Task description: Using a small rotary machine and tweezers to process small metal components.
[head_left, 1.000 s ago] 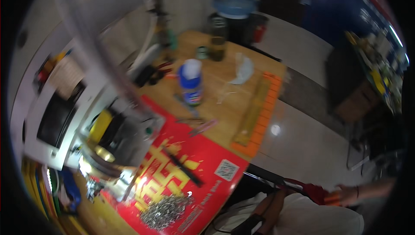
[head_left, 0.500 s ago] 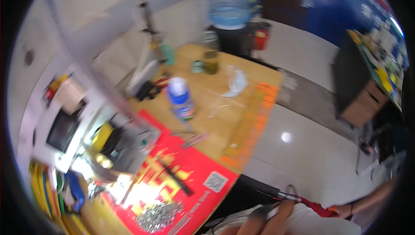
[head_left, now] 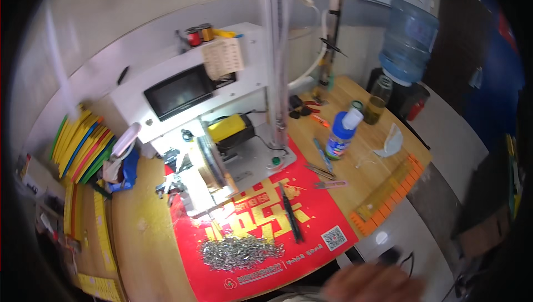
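Observation:
At the lower edge, right of the middle, my right hand (head_left: 372, 284) is smeared by motion and its fingers cannot be made out. A blurred dark thing (head_left: 391, 255) shows just above it; whether the hand holds it I cannot tell. My left hand is out of view. The hand is close to the front edge of a red printed sheet (head_left: 316, 218) on the wooden table. On the sheet lie a heap of small silvery metal pieces (head_left: 239, 253) and a slim black tool (head_left: 290, 213). Behind them stands a white machine with a dark screen (head_left: 179, 92) and a yellow-black motor (head_left: 230, 130).
A blue spray can (head_left: 340, 141), pink-handled snips (head_left: 331, 184), a face mask (head_left: 391, 142) and an orange-edged ruler (head_left: 383, 207) lie or stand on the right. Yellow trays or bins (head_left: 80, 141) are stacked left. A glass bottle (head_left: 378, 102) and a water dispenser bottle (head_left: 408, 41) stand behind.
The view has swung right to left, bringing the machine and the heap toward the middle. A hand that was at the lower edge around something dark is now more blurred.

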The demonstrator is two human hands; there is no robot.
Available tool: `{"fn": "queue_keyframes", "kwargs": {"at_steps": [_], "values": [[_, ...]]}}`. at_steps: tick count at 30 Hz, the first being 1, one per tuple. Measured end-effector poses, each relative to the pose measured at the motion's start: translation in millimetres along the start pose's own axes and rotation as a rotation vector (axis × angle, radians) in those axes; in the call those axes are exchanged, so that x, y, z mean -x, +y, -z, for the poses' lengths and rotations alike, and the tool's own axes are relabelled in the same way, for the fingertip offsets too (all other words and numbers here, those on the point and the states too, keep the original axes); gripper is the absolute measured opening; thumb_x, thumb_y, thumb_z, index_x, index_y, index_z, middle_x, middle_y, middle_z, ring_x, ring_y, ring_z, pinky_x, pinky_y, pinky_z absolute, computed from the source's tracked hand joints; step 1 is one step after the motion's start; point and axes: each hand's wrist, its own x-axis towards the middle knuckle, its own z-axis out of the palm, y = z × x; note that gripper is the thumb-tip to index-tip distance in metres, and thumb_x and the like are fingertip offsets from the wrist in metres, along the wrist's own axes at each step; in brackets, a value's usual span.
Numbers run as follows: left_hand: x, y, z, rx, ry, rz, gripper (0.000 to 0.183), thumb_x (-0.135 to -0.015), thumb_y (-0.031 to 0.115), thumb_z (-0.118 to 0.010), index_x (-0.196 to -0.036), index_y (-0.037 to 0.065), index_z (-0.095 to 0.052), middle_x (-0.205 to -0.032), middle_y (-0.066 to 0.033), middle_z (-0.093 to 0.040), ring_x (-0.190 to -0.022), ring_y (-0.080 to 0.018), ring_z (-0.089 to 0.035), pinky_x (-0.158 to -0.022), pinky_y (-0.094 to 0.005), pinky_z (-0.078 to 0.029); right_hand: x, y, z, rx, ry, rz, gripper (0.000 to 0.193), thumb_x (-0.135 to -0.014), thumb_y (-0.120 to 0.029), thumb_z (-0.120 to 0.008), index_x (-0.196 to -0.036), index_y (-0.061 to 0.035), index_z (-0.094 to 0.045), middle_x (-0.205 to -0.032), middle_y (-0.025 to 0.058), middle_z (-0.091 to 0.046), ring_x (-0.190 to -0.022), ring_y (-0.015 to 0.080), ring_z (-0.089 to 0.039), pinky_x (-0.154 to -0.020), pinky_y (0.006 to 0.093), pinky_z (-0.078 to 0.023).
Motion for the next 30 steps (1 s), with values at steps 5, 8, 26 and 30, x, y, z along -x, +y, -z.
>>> {"fn": "queue_keyframes", "kwargs": {"at_steps": [5, 8, 26, 30], "values": [[-17.0, -13.6, -34.7, -0.061, 0.208, -0.215, 0.033, -0.102, 0.021, -0.07, -0.134, 0.019, -0.075, -0.123, -0.024, -0.074, -0.129, -0.0349, -0.062, -0.122, -0.0483, -0.035, 59.4, 72.3, -99.8, -0.137, 0.196, 0.301, 0.029, -0.107, -0.016, -0.063, -0.134, -0.006, -0.067, -0.136, 0.028, -0.067, -0.128, 0.0453, -0.065, -0.106, 0.0565, -0.054], [-34.8, -3.3, -67.2, 0.786, 0.393, -0.006, 0.038, -0.105, 0.023, -0.066, -0.141, 0.014, -0.068, -0.125, -0.0206, -0.073, -0.129, -0.0348, -0.062, -0.119, -0.0498, -0.039, 55.0, 58.0, -141.6, -0.276, 0.408, 0.22, 0.026, -0.106, -0.014, -0.065, -0.13, -0.0068, -0.071, -0.134, 0.0225, -0.07, -0.13, 0.0421, -0.066, -0.109, 0.0564, -0.052], [-8.6, 24.3, -17.6, 0.073, 0.348, 0.034, 0.055, -0.102, 0.027, -0.069, -0.152, 0.011, -0.05, -0.14, -0.0161, -0.06, -0.132, -0.0292, -0.055, -0.118, -0.0424, -0.036, 37.0, 40.9, -159.1, -0.568, 0.502, -0.206, 0.027, -0.094, -0.005, -0.079, -0.119, 0.0054, -0.075, -0.138, 0.0295, -0.067, -0.114, 0.0363, -0.074, -0.109, 0.0457, -0.053], [-11.1, 38.3, -9.3, 0.019, 0.408, 0.12, 0.06, -0.102, 0.028, -0.07, -0.154, 0.01, -0.046, -0.143, -0.0151, -0.057, -0.132, -0.0279, -0.053, -0.118, -0.0408, -0.036, 54.2, 79.2, -144.4, -0.455, 0.513, -0.189, 0.036, -0.093, -0.005, -0.081, -0.124, 0.0101, -0.072, -0.14, 0.0291, -0.066, -0.119, 0.0352, -0.073, -0.114, 0.0444, -0.05]]}}
